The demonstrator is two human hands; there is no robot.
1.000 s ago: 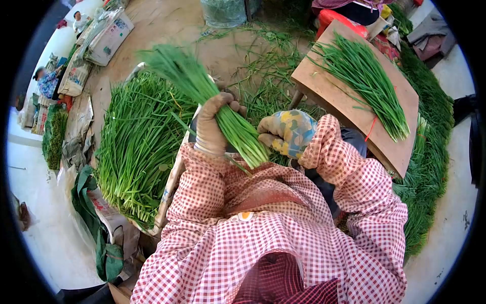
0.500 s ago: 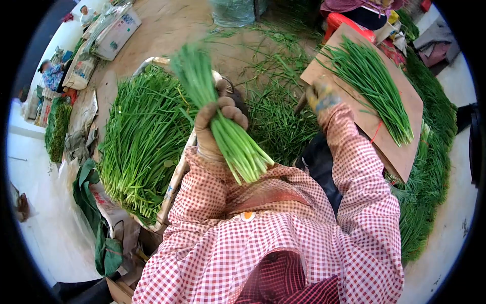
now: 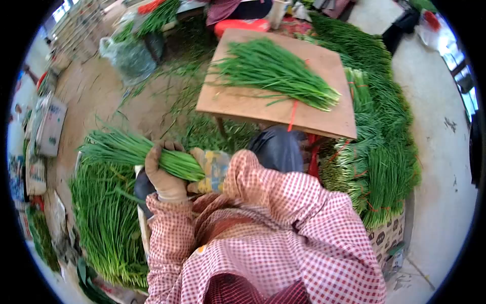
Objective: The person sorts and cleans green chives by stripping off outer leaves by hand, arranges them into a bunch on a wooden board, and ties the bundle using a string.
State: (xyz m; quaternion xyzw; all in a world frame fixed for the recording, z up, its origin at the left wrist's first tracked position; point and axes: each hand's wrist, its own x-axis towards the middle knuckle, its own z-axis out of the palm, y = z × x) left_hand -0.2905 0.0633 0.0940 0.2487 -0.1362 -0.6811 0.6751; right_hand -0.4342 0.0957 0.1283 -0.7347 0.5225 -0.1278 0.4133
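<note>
A bunch of long green chives (image 3: 117, 146) lies across my left hand (image 3: 166, 177), whose brown-gloved fingers are wrapped round it near the stems. The leafy ends point left and the pale stem ends point right. My right hand (image 3: 214, 168), in a yellow and blue patterned glove, cups those stem ends; its fingers are partly hidden. Below the bunch, a crate is heaped with loose chives (image 3: 104, 223). On the small brown table (image 3: 243, 105) ahead lies another pile of chives (image 3: 281, 73), with a red tie (image 3: 293, 115) hanging over the edge.
Tied bundles of chives (image 3: 379, 147) are stacked along the right, beside a pale floor (image 3: 430, 101). Leaf scraps (image 3: 202, 133) litter the ground ahead. A clear plastic bag (image 3: 132, 63) stands at the back left. A person sits behind the table, near a red stool (image 3: 242, 26).
My right hand has moved from the table's edge to the stem ends of the bunch. My left hand has tipped the bunch from upright to nearly level. The view has turned right.
</note>
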